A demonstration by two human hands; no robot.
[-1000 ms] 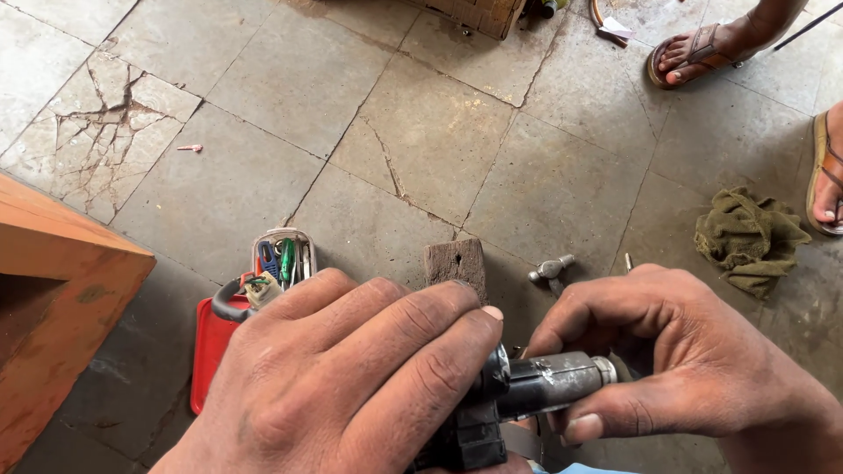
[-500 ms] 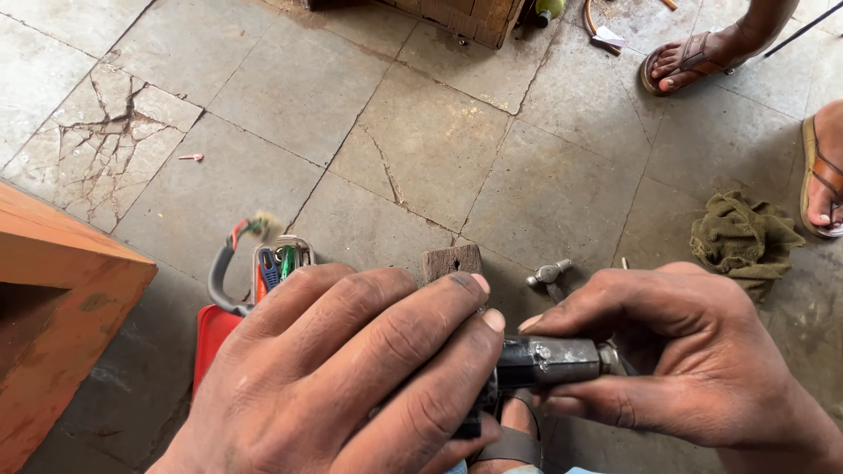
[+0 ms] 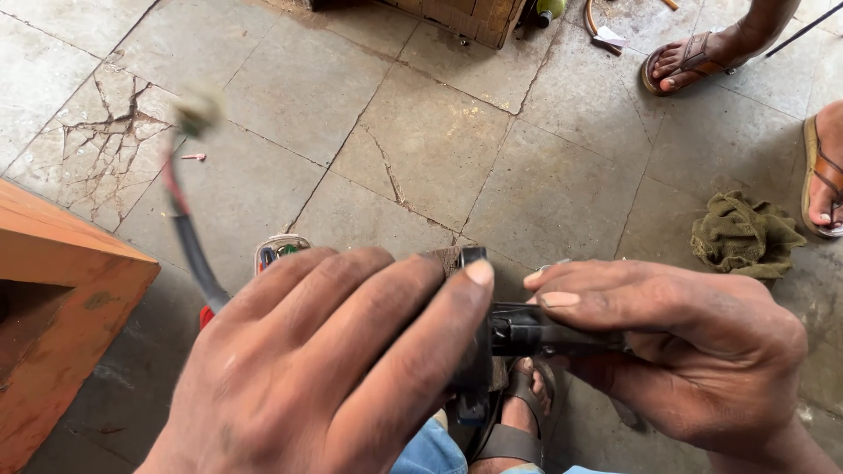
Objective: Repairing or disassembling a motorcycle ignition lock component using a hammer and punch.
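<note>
A small black switch-like part point(image 3: 514, 333) is held between both hands above the stone floor point(image 3: 421, 149), low in the view and just over a sandalled foot point(image 3: 518, 412). The left hand point(image 3: 334, 369) is clenched around the part's black housing, with the fingers spread across its top and the fingertip of one finger point(image 3: 479, 272) reaching its upper edge. The right hand point(image 3: 676, 342) is closed in a pinch on the narrower dark end that projects to the right. The step in hand is judged to be a twisting or pulling apart of the two sections. For the next move, a firm hold by the left grip and a steady, straight pull or turn by the right would be called for, so that the narrow end is not bent.

The part appears dark, worn and greasy, mostly hidden by the fingers. A thick grey cable point(image 3: 189, 241) with red wire runs up from under the left hand to a blurred pale connector point(image 3: 198, 110).

On the floor lie a green rag point(image 3: 742, 237) to the right, a small open container of coloured bits point(image 3: 279, 250) behind the left hand, and an orange wooden box point(image 3: 61, 307) at the left edge. Another person's sandalled feet point(image 3: 694, 57) are seen at the upper right.
</note>
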